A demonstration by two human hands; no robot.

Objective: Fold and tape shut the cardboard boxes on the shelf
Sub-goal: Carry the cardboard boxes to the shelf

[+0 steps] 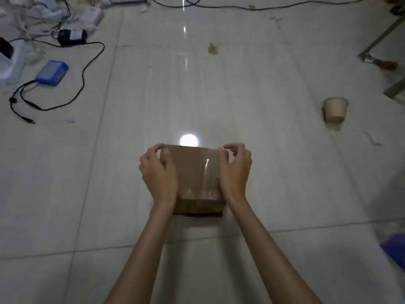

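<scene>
Cardboard box (pixel 192 170) sits on the tiled floor (pixel 263 84), centre of view, closed top facing up with clear tape (pixel 207 172) glinting across the right part of the top and down onto the near side. Left hand (pixel 158 172) is on the box's left edge — palm against the side, thumb lying over the top surface, fingers curled round the far left corner, so it grips the box. Right hand (pixel 235 170) mirrors it on the right edge: palm against the side, thumb and curled fingers pinching at the far right corner where the tape runs; cannot tell whether the fingertips hold the tape end or just the cardboard. Both forearms come in from the bottom of the frame, bare. Near bottom edge of the box touches the floor, a flap or tape edge shows slightly uneven along it. Bright round light reflection (pixel 189 140) on the tile just beyond the far edge of the box. Open floor all round the box — wide bare tile ahead and to both sides. Well apart on the right, a paper cup (pixel 335 110) lying tipped on its side. Far left: blue device (pixel 52 73) with a black cable (pixel 83 80) looping across the tile, a black adapter (pixel 71 37) behind it, and a pile of white clutter at the top-left corner. Small scrap of debris (pixel 212 48) on the floor ahead. Metal frame legs (pixel 381 38) at the far right edge, something blue (pixel 394 251) at the lower right corner, blurred.
</scene>
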